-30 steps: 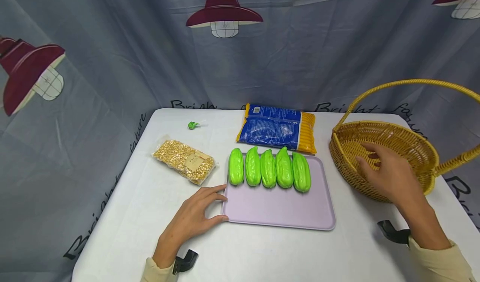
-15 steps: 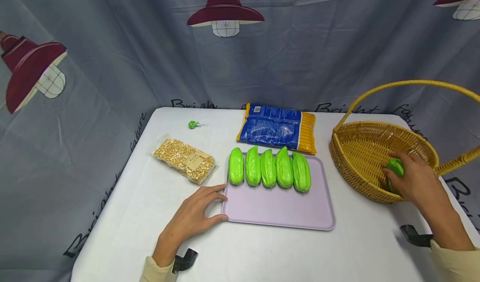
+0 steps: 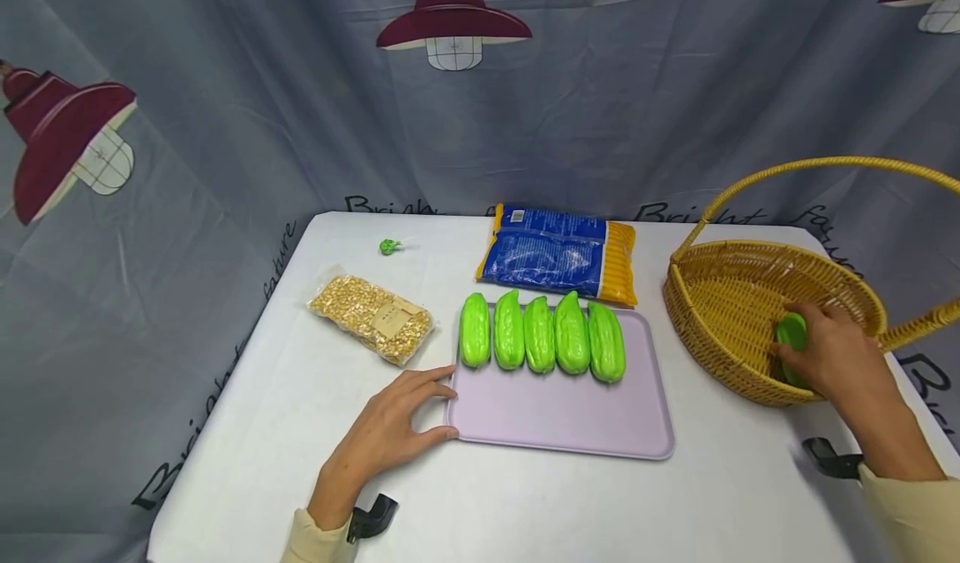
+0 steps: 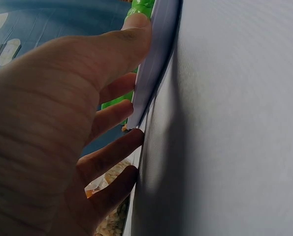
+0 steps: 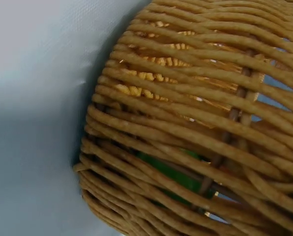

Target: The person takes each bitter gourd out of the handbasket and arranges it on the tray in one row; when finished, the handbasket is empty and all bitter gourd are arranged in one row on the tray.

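Note:
In the head view my left hand (image 3: 390,421) rests at the left edge of a pale lilac tray (image 3: 562,417). Its thumb touches the front corner and its fingers lie loosely spread along the side. Across the tray's back half lie several bright green, ridged, elongated gourds (image 3: 540,336), side by side. My right hand (image 3: 843,355) reaches into a woven basket (image 3: 731,296) on the right, its thumb and fingers around a green gourd-like thing (image 3: 792,332), partly hidden by the hand. Through the basket weave (image 5: 185,118) in the right wrist view, only a green patch (image 5: 173,177) shows.
The basket's tall handle (image 3: 832,161) arches over the right side. Behind the tray lies a blue and yellow packet (image 3: 551,251). A clear bag of yellow grains (image 3: 371,317) is at the left, with a small green item (image 3: 388,246) behind it on the white table (image 3: 547,505).
My right hand has moved right and down inside the basket and has taken hold of the green thing there. The left hand has stayed at the tray's edge.

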`<move>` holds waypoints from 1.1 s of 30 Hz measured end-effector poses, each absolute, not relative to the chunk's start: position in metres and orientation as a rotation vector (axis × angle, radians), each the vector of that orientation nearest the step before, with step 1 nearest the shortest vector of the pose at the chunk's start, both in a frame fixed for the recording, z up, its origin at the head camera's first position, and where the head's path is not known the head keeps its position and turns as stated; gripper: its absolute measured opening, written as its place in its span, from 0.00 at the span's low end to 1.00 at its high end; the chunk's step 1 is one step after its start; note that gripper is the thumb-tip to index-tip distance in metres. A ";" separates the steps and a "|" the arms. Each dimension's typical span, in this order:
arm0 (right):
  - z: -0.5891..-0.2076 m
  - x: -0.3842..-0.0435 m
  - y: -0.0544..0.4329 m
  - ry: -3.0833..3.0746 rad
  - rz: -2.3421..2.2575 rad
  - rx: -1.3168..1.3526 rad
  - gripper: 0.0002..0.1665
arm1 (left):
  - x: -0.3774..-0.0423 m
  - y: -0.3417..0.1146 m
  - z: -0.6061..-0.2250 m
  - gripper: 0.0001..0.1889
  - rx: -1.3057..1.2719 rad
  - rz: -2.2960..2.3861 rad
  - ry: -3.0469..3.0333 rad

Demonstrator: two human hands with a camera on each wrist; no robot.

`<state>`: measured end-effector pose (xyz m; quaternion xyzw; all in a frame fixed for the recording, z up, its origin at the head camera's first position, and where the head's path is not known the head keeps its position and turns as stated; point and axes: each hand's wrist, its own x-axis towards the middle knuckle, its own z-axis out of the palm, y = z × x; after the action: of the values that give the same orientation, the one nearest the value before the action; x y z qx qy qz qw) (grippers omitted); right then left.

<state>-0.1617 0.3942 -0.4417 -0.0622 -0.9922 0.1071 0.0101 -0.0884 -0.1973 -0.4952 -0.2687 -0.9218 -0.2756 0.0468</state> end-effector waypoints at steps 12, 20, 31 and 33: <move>-0.432 -0.157 0.386 -3.003 0.381 -0.207 0.43 | -0.087 -0.198 -0.495 0.24 -0.806 -0.824 -2.827; -0.416 -0.150 0.359 -2.844 0.389 -0.160 0.48 | -0.087 -0.198 -0.496 0.23 -0.803 -0.830 -2.822; -0.406 -0.135 0.315 -2.582 0.557 0.063 0.41 | -0.089 -0.197 -0.495 0.24 -0.823 -0.843 -2.811; -0.408 -0.133 0.305 -2.574 0.585 0.105 0.41 | -0.089 -0.197 -0.496 0.23 -0.822 -0.839 -2.813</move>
<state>-0.1331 0.3055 -0.4079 0.0383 -0.9441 0.2147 0.2472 -0.0889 -0.1970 -0.4955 -0.2692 -0.9218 -0.2749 0.0464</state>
